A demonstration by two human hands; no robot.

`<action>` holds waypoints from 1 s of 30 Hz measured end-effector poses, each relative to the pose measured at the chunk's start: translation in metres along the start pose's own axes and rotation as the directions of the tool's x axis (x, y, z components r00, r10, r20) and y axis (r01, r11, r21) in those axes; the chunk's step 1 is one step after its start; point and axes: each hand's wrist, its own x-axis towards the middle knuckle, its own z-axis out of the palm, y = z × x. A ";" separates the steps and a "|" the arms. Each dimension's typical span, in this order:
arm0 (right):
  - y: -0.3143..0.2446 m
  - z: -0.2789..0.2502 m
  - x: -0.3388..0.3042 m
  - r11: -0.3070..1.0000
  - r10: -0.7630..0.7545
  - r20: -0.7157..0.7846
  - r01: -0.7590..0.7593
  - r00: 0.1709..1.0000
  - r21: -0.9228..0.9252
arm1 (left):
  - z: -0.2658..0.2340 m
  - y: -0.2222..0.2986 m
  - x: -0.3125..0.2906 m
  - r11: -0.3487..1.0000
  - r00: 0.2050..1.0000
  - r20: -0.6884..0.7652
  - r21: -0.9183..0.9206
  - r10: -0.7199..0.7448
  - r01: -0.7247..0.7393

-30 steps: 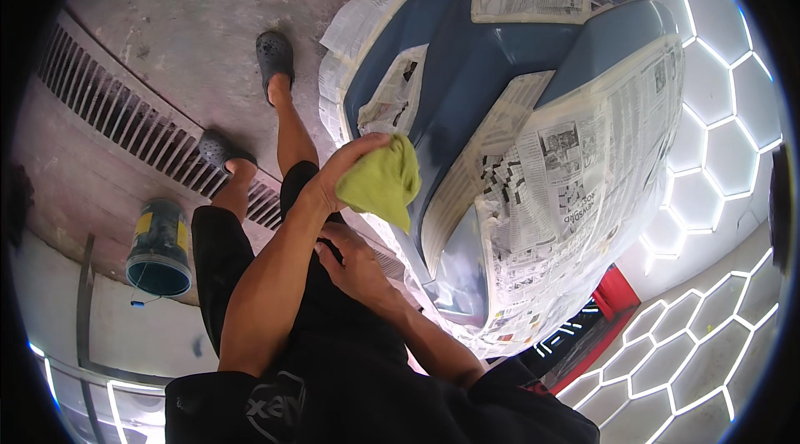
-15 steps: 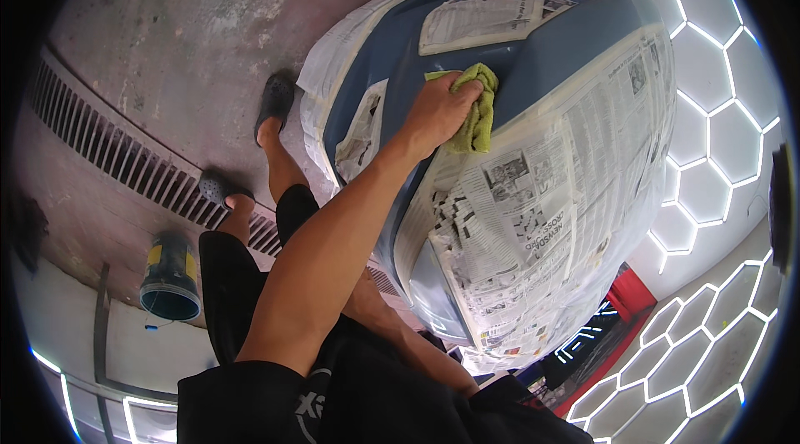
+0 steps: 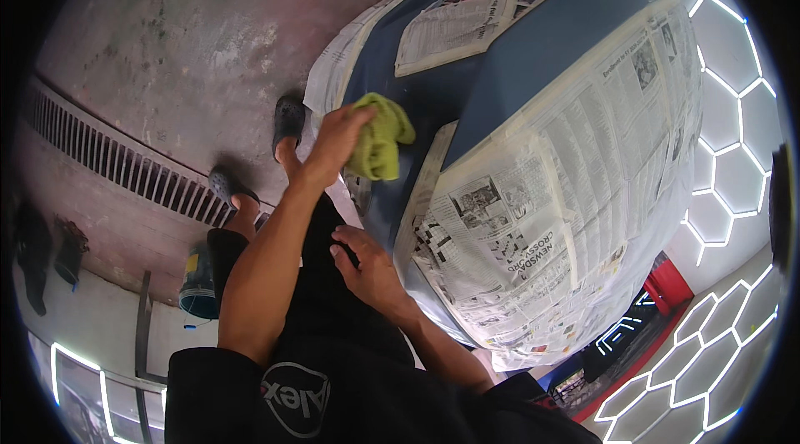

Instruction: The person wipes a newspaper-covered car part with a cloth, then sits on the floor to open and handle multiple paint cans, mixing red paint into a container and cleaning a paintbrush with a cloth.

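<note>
My left hand [image 3: 337, 140] grips a yellow-green cloth [image 3: 380, 140], bunched up and slightly blurred. The cloth is at the near left part of a blue-grey car body panel [image 3: 425, 102], over or against its surface; the exact contact cannot be told. Newspaper [image 3: 533, 219] masks much of the car, with paler tape strips along its edges. One smaller masked patch [image 3: 454, 31] lies on the panel's far side. Close to my body, my right hand [image 3: 371, 269] holds nothing, its fingers loosely apart.
A long metal drain grate [image 3: 125, 156] runs across the stained concrete floor at left, near my dark clogs [image 3: 289, 123]. A dark bucket [image 3: 198, 285] stands beside my leg. Glowing hexagon lights [image 3: 733, 110] and a red-framed structure [image 3: 667, 281] are at right.
My left hand has moved left and toward me with the cloth, from the panel's middle to its near left part. My right hand has risen into view. The view has shifted slightly.
</note>
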 end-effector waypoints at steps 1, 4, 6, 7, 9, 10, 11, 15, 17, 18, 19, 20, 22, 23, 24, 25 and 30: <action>0.001 -0.003 0.004 1.000 0.003 -0.004 -0.003 1.000 -0.016 | -0.034 -0.009 -0.005 0.989 0.997 -0.035 -0.138 -0.063 0.058; -0.001 -0.009 0.018 0.966 0.002 0.016 0.002 1.000 -0.259 | -0.127 -0.040 -0.042 0.926 0.997 -0.024 -0.372 -0.080 0.065; -0.006 -0.015 0.030 0.908 0.074 0.024 -0.057 0.997 -0.415 | -0.180 -0.054 -0.069 0.888 0.974 -0.049 -0.421 -0.222 0.182; -0.010 -0.017 0.038 0.933 0.148 -0.031 -0.150 0.988 -0.328 | -0.201 -0.061 -0.082 0.889 0.965 -0.087 -0.417 -0.249 0.191; -0.018 -0.024 0.056 0.936 0.214 -0.134 -0.243 0.968 -0.255 | -0.228 -0.082 -0.101 0.864 0.941 -0.143 -0.456 -0.308 0.214; -0.022 -0.027 0.067 0.929 0.199 -0.185 -0.245 0.962 -0.276 | -0.238 -0.092 -0.110 0.839 0.924 -0.161 -0.493 -0.348 0.230; -0.026 -0.030 0.078 0.924 0.177 -0.237 -0.244 0.955 -0.294 | -0.248 -0.100 -0.117 0.812 0.911 -0.168 -0.534 -0.377 0.238; -0.035 -0.034 0.125 0.884 0.175 -0.406 -0.325 0.897 -0.336 | -0.260 -0.127 -0.117 0.812 0.917 -0.137 -0.525 -0.374 0.253; -0.035 -0.035 0.140 0.830 0.201 -0.475 -0.406 0.857 -0.382 | -0.261 -0.131 -0.114 0.849 0.932 -0.101 -0.456 -0.349 0.269; -0.034 -0.035 0.146 0.814 0.205 -0.491 -0.427 0.847 -0.395 | -0.261 -0.130 -0.113 0.858 0.945 -0.063 -0.442 -0.322 0.263; -0.032 -0.034 0.150 0.797 0.209 -0.507 -0.446 0.836 -0.407 | -0.264 -0.128 -0.112 0.861 0.941 -0.062 -0.427 -0.332 0.276; -0.030 -0.034 0.154 0.780 0.212 -0.523 -0.466 0.825 -0.418 | -0.266 -0.125 -0.112 0.864 0.942 -0.052 -0.416 -0.333 0.283; -0.025 -0.032 0.161 0.636 0.077 -0.493 -0.424 0.866 -0.645 | -0.278 -0.117 -0.114 0.863 0.936 -0.042 -0.404 -0.349 0.304; -0.024 -0.031 0.164 0.545 0.119 -0.501 -0.478 0.858 -0.689 | -0.287 -0.112 -0.117 0.858 0.930 -0.042 -0.403 -0.365 0.319; -0.023 -0.029 0.168 0.564 0.044 -0.496 -0.431 0.867 -0.704 | -0.296 -0.109 -0.119 0.858 0.945 -0.010 -0.423 -0.328 0.293; -0.024 -0.026 0.173 0.588 0.074 -0.526 -0.463 0.847 -0.663 | -0.306 -0.106 -0.122 0.842 0.921 -0.045 -0.423 -0.388 0.334; -0.042 0.011 0.190 0.513 0.364 -0.431 -0.564 0.825 -0.647 | -0.367 -0.097 -0.133 0.772 0.878 -0.132 -0.547 -0.460 0.323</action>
